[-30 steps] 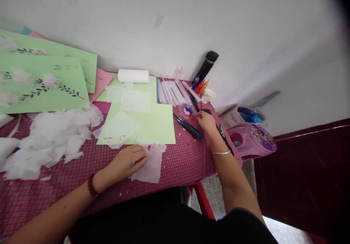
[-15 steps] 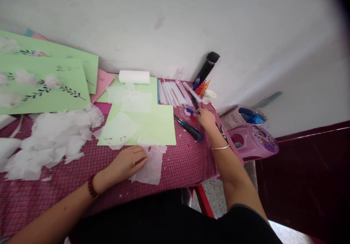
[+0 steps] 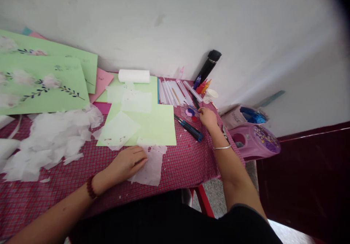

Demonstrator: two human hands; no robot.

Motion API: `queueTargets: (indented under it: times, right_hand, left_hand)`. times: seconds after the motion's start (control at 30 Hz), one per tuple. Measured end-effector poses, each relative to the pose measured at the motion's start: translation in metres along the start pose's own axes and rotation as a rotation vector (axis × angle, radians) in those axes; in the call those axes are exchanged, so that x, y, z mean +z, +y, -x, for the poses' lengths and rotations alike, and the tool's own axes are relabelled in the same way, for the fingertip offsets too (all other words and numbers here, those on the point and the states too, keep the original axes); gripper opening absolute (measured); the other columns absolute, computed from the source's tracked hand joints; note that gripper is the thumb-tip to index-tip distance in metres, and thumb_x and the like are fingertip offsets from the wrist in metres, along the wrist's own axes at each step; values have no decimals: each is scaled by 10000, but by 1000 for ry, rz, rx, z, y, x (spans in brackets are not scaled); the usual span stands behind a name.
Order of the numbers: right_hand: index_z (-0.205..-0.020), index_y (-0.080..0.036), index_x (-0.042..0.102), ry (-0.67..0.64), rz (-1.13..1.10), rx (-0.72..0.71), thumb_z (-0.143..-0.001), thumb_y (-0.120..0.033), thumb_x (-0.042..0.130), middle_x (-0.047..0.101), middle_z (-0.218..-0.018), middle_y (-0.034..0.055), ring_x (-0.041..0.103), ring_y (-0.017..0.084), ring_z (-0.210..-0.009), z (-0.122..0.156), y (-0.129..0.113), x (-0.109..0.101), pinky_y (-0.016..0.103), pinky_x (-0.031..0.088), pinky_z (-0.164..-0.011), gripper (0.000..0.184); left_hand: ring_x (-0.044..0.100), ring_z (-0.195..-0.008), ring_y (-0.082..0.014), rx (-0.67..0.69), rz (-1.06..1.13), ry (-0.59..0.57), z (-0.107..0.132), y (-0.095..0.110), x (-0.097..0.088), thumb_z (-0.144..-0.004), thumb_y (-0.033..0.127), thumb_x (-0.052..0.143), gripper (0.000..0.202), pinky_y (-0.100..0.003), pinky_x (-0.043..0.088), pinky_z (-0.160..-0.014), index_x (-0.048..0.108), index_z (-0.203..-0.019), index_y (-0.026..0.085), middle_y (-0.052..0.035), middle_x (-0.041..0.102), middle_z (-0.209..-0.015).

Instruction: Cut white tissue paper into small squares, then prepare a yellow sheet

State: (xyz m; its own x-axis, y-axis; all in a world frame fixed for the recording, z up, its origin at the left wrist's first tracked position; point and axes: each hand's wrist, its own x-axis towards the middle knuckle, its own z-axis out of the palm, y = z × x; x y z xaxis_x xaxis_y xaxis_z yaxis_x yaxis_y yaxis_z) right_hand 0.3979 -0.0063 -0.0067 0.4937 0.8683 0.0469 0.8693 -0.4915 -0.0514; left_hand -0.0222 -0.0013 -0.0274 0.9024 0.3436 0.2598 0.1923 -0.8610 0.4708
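My right hand [image 3: 209, 118] pinches a thin blue paintbrush [image 3: 193, 107] at the table's right side. The brush slants over a small clear paint dish [image 3: 186, 115] holding pink, purple and red paint. Below the dish lies a blue-and-black utility knife [image 3: 188, 128]. My left hand [image 3: 130, 164] rests palm down with its fingers out, touching a thin white tissue sheet [image 3: 152, 167] that has small dark red marks near its top edge. Beyond it lies a light green paper sheet [image 3: 157, 127], with a marked tissue piece [image 3: 117, 129] on its left part.
At the left sit a pile of white tissue pieces [image 3: 51, 138] and green sheets with paper flowers [image 3: 46, 87]. A white roll [image 3: 133, 76], glue sticks [image 3: 169, 93], paint bottles [image 3: 202, 86] and a black cylinder [image 3: 207, 67] stand or lie along the wall. A pink stool [image 3: 254, 144] is at right.
My right hand and the paintbrush have shifted slightly at the paint dish, and more purple paint shows. My left hand stays on the tissue.
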Motion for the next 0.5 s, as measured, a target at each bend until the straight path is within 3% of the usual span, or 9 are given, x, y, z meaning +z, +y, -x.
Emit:
queueTargets:
  times: [0.27,0.37,0.5]
  right_hand:
    - [-1090,-163,662,68,-82,-2,-871,-157,483,657,-1163,142,633,254,-1012,9,-5,-3,343,462,-899,283]
    - [-1102,-181,647,108,-118,16,-881,-191,472,660,-1184,115,620,240,-1052,39,15,-12,330,455,-929,281]
    - [-1131,-142,608,156,-126,152,-908,-260,403,686,-1107,141,649,248,-974,108,58,-23,360,476,-887,325]
  left_hand:
    - [565,-730,-155,10,7,32,-2,0,-2,-970,235,431,253,-284,454,-704,594,-786,175,-22,619,-755]
    - [573,-757,-158,-14,25,19,0,-3,1,-972,253,430,253,-291,455,-730,611,-809,184,-22,628,-783]
    - [575,-777,-162,-14,22,-8,0,-4,1,-969,265,444,240,-287,451,-742,614,-819,183,-21,628,-794]
